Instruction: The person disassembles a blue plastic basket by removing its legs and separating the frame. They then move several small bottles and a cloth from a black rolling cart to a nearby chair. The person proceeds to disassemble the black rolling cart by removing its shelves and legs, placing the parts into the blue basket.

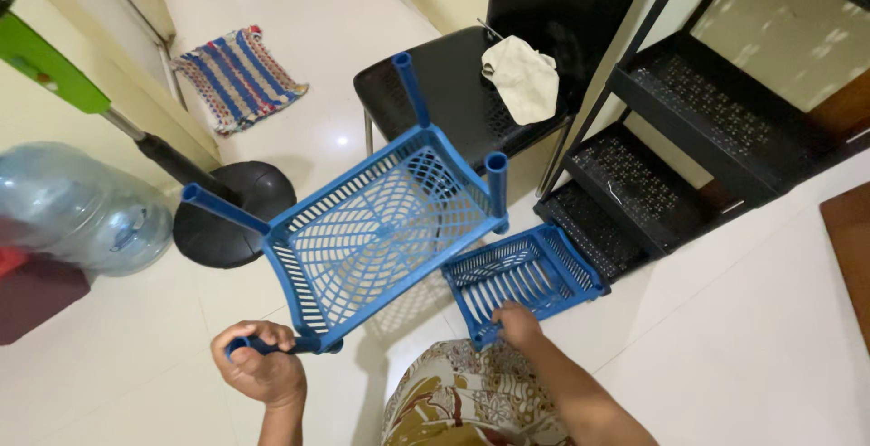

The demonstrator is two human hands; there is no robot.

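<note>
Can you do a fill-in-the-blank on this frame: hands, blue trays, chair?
1. The left hand grips a ____ leg of the large blue tray.
2. The right hand touches the ____ blue tray on the floor.
3. A white cloth lies on the ____ chair.

Missing words: blue; smaller; black

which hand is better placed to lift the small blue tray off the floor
Right, probably. The right hand already rests on the near edge of the small tray, while the left hand is closed around a leg of the big shelf, keeping it tilted.
</note>
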